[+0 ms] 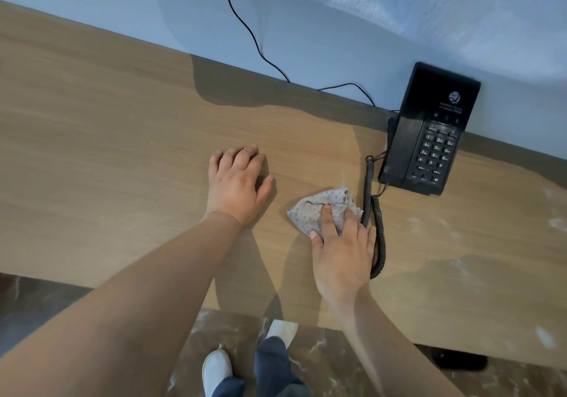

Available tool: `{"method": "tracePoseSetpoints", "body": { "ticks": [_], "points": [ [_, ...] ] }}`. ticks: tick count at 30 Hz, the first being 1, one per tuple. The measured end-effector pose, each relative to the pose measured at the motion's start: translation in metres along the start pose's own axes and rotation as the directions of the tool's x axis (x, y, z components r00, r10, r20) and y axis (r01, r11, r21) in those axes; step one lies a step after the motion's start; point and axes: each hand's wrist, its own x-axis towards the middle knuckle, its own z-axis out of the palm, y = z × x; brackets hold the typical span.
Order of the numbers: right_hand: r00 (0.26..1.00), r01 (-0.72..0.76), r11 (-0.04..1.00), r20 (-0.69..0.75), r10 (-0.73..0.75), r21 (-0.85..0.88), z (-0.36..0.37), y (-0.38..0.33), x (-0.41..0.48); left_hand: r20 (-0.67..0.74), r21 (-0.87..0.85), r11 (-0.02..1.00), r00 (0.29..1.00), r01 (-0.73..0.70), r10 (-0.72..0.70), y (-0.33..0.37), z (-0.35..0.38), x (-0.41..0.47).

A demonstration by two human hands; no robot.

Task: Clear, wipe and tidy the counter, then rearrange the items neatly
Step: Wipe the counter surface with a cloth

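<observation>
A wooden counter (107, 138) runs along a pale blue wall. My left hand (237, 183) rests flat on the bare wood near the middle, holding nothing. To its right, my right hand (343, 252) presses a small grey patterned cloth (313, 211) onto the counter, fingers laid over it. A black desk phone (429, 132) stands at the back right against the wall. Its coiled handset cord (379, 234) trails toward the front edge, just right of my right hand.
A thin black cable (245, 28) hangs down the wall and runs along the counter's back edge to the phone. Pale smudges (555, 221) mark the counter at far right. Below the front edge are a marbled floor (337, 363) and my feet in white slippers (216, 372).
</observation>
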Motion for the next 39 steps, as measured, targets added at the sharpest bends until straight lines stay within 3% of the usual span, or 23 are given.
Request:
{"method": "tracePoseSetpoints", "body": {
  "ticks": [4, 11, 16, 23, 28, 31, 34, 39],
  "points": [
    [0.996, -0.028, 1.000, -0.089, 0.028, 0.000, 0.008, 0.000, -0.027, 0.135, -0.052, 0.998, 0.991, 0.018, -0.011, 0.006, -0.011, -0.013],
    [0.996, 0.001, 1.000, -0.089, -0.003, -0.027, 0.009, 0.003, -0.075, 0.129, -0.187, 0.975, 0.981, -0.119, 0.145, 0.017, -0.031, -0.091],
    [0.998, 0.014, 0.999, -0.066, -0.017, -0.042, 0.010, 0.005, -0.107, 0.169, -0.186, 0.973, 0.972, -0.134, 0.166, 0.015, -0.036, -0.128],
    [0.999, 0.040, 0.994, -0.012, -0.039, 0.107, 0.005, 0.011, -0.133, 0.268, -0.206, 0.955, 0.926, -0.215, 0.266, 0.026, -0.041, -0.162],
    [0.989, 0.020, 0.920, 0.128, -0.077, 0.392, -0.010, 0.025, -0.152, 0.284, -0.219, 0.965, 0.937, -0.143, 0.203, 0.024, -0.041, -0.180],
    [0.977, 0.036, 0.918, 0.179, -0.115, 0.395, -0.025, 0.029, -0.155, 0.302, -0.169, 0.982, 0.944, -0.081, 0.130, 0.018, -0.046, -0.177],
    [0.985, 0.041, 0.904, 0.133, -0.108, 0.425, -0.045, 0.034, -0.141, 0.345, -0.078, 0.997, 0.939, 0.014, 0.014, 0.011, -0.050, -0.164],
    [0.999, 0.042, 0.859, -0.016, -0.040, 0.511, -0.073, 0.043, -0.090, 0.484, -0.024, 0.993, 0.870, 0.117, -0.091, 0.018, -0.041, -0.147]
  ]
}}
